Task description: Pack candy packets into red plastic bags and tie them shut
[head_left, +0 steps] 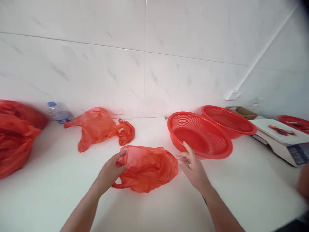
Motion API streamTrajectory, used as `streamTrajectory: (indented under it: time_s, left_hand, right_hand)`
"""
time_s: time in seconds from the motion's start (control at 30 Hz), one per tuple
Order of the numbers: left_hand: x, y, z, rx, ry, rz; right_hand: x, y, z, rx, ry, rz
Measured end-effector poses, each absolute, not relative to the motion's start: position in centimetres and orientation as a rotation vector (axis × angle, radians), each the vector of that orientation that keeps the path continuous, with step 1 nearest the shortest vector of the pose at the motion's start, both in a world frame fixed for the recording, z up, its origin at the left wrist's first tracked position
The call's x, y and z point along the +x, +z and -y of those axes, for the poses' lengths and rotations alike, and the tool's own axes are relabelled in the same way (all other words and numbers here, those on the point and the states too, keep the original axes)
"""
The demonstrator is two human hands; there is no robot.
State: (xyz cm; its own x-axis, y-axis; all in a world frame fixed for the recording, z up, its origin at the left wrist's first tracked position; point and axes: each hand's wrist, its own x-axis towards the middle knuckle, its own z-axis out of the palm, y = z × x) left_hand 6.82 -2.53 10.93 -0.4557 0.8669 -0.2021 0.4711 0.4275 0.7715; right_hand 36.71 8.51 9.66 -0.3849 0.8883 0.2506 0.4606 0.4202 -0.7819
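A red plastic bag (149, 169) lies in front of me on the white table. My left hand (112, 170) has its thumb and fingers around the bag's left end, by the handles. At the bag's right end, my right hand (193, 166) is raised with its fingers apart, the index finger pointing up and left; nothing is in it. Just behind that hand stands a red oval basket (200, 133). Another red bag (96, 125) lies flat at the back left, with a crumpled red bag piece (126, 132) beside it.
Far left sits a large red bag bundle (16, 138) near a plastic bottle (59, 113). A second red basket (228, 120), a cardboard box (242, 112) and a scale (282, 135) holding small red items are on the right. Part of another person (303, 182) shows at the right edge.
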Motion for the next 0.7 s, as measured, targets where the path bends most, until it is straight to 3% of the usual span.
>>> streamTrajectory:
  time_s: [0.2, 0.33, 0.6, 0.7]
  left_hand:
    - [7.3, 10.7, 1.8, 1.267, 0.956, -2.016]
    - [7.4, 10.0, 1.4, 1.337, 0.964, -1.913]
    - [6.3, 10.0, 1.9, 1.702, 0.892, -2.215]
    - [8.1, 10.5, 2.3, 2.082, 1.01, -2.239]
  right_hand:
    - [33.6, 10.4, -7.0, -0.828, 0.605, 2.169]
    - [29.8, 10.3, -6.2, -0.613, 0.737, 2.414]
    - [27.6, 6.9, -8.8, -1.392, 1.522, 2.23]
    - [27.5, 6.2, -9.1, -1.527, 1.543, 2.216]
